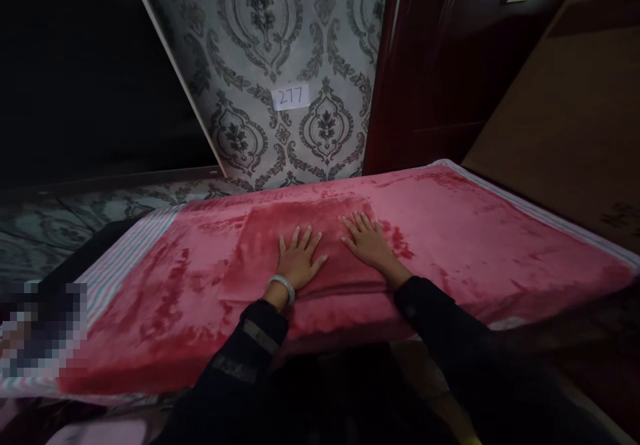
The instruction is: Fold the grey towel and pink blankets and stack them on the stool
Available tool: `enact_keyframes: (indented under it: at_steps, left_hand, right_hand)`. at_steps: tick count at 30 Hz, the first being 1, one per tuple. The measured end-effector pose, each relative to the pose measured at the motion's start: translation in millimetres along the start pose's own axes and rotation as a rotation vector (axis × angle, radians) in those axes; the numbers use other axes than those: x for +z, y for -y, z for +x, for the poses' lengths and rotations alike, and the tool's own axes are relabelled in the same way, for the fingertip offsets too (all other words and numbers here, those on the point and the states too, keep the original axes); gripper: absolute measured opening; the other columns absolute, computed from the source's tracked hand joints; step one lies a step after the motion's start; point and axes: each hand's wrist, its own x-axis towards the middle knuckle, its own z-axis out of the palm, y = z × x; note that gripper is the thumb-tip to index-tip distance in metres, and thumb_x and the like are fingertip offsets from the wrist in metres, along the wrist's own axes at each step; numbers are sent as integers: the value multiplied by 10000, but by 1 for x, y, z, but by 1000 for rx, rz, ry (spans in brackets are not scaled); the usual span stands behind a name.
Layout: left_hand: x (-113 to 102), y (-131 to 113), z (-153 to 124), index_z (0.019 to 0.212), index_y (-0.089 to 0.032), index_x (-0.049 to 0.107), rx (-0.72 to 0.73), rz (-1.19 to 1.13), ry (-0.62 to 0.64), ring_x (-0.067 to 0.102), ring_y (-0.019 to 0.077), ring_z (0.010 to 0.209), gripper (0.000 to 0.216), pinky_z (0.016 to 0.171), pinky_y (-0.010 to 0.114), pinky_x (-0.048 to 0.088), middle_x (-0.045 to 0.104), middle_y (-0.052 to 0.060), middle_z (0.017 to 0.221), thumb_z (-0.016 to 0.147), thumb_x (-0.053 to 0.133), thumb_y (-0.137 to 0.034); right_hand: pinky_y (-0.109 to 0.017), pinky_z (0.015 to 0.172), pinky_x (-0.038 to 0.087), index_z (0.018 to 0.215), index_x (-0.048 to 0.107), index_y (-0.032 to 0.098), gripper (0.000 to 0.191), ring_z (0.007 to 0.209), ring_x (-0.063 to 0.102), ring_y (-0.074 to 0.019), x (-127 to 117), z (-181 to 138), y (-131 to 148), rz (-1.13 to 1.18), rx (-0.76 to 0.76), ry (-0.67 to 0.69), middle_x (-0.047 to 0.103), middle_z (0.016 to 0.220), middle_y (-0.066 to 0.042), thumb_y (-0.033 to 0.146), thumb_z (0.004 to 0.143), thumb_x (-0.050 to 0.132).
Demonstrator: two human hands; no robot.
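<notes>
My left hand (pixel 299 258) lies flat with its fingers spread on a darker red rectangle of soft fabric (pixel 260 245). A pale bangle (pixel 285 288) circles that wrist. Farther right, my right hand (pixel 369 240) also rests palm down, fingers apart, near the right edge of the same fabric. Beneath it spreads a pink plush blanket (pixel 480 232) with striped borders at both ends and darker brushed patches. Whether the rectangle is a separate folded cloth or part of the blanket, I cannot tell. Neither hand grips anything.
Behind the blanket-covered surface rises a patterned wall (pixel 330 25) bearing a paper label (pixel 291 96) that reads 277. A large dark panel (pixel 90 65) stands at the left. On the right are a dark red door (pixel 425 65) and a big brown board or box (pixel 570 112).
</notes>
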Motion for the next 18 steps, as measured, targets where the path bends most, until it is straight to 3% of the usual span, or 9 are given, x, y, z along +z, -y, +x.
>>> enact_keyframes:
  at_steps: [3,7,9,12,15,18]
  left_hand:
    - [-6,8,-1,1603,-343,292,14,-39,46,105,336,1581,662,1204,712,124,211,52,1700,996,365,-598]
    - [-31,47,6,1598,-331,298,131,-131,193,197,277,1568,639,1216,627,212,251,73,1683,1002,383,-546]
    - [-48,69,18,1597,-304,307,95,-126,170,224,273,1561,622,1218,610,221,269,90,1675,1013,363,-509]
    - [-61,90,44,1601,-274,307,-76,-47,69,205,295,1565,622,1221,649,167,272,102,1675,1020,330,-495]
    - [-50,95,67,1591,-307,334,-234,35,-12,180,308,1570,613,1219,674,143,289,70,1675,1017,306,-523]
    - [-26,96,77,1584,-319,353,-349,40,-6,184,342,1565,626,1205,702,167,295,47,1675,1010,275,-554]
  right_hand:
    - [-591,1206,234,1607,334,226,627,1549,176,-325,-3,0,-5,15,4,58,226,1671,-138,505,1045,356]
    - [-627,1166,296,1594,360,267,613,1518,272,-340,-27,15,-8,81,18,195,333,1635,-131,528,1039,348]
    - [-621,1166,296,1596,358,264,620,1503,304,-345,-43,31,-3,106,29,157,383,1609,-138,543,1044,319]
    - [-588,1186,263,1603,345,230,633,1508,291,-337,-53,56,12,102,70,39,368,1614,-157,541,1055,284]
    - [-589,1186,250,1578,395,206,603,1513,275,-340,-37,70,21,65,168,8,359,1617,-162,505,1066,283]
    - [-592,1169,275,1561,427,189,597,1503,291,-359,-10,71,17,40,224,25,360,1614,-175,497,1059,321]
